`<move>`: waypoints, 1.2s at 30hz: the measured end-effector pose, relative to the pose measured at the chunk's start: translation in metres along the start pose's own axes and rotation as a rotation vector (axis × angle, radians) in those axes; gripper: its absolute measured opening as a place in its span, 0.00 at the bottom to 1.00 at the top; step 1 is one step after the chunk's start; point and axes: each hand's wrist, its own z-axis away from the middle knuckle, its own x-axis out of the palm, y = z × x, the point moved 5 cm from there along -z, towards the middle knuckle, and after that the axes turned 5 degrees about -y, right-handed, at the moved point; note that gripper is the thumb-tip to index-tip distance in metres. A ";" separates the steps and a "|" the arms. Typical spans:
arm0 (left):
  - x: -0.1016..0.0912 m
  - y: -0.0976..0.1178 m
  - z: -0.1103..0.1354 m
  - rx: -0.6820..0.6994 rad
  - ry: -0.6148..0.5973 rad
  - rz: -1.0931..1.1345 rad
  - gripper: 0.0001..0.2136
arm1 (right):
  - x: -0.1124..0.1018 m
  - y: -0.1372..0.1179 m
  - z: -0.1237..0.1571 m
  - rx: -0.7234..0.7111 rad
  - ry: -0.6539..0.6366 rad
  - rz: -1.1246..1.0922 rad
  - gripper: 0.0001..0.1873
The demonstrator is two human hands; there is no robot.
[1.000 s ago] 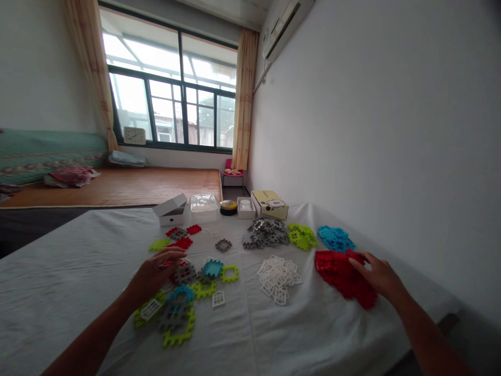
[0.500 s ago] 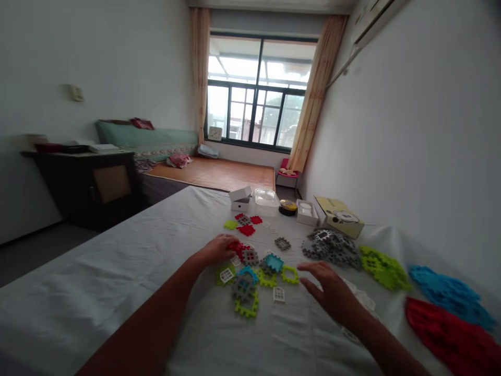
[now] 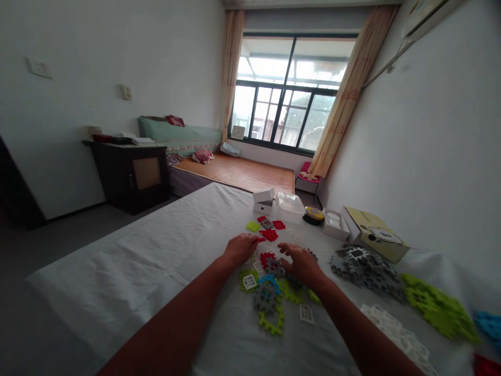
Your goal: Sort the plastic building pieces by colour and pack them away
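Note:
My left hand (image 3: pixel 240 249) is closed, pinching a small red plastic piece (image 3: pixel 260 239) at its fingertips. My right hand (image 3: pixel 300 261) hovers to the right with thumb and fingers apart, holding nothing visible. Between and below the hands lie a red notched interlocking tile (image 3: pixel 267 258) and a grey tile (image 3: pixel 274 267). Closer to me are a grey tile over blue (image 3: pixel 265 297), a lime green frame tile (image 3: pixel 271 325) and a white lattice window piece (image 3: pixel 306 314). Another white window piece (image 3: pixel 249 282) rests on a green tile. My right hand and forearm partly cover other pieces.
Beyond the hands lie red tiles (image 3: pixel 269 235), a small white box (image 3: pixel 263 200), a clear plastic container (image 3: pixel 289 204), a round tin (image 3: pixel 313 214) and a yellow box (image 3: pixel 373 232). Piles of grey tiles (image 3: pixel 368 274), green tiles (image 3: pixel 438 305) and white pieces (image 3: pixel 395 331) sit at right.
My view has turned left, so the scene sits further right. My left hand has lifted a red piece from beside the grey tile. My right hand has moved inward, nearer the left.

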 end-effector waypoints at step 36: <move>0.002 0.008 0.001 0.172 -0.101 0.050 0.20 | 0.001 -0.001 0.039 0.053 0.031 -0.192 0.26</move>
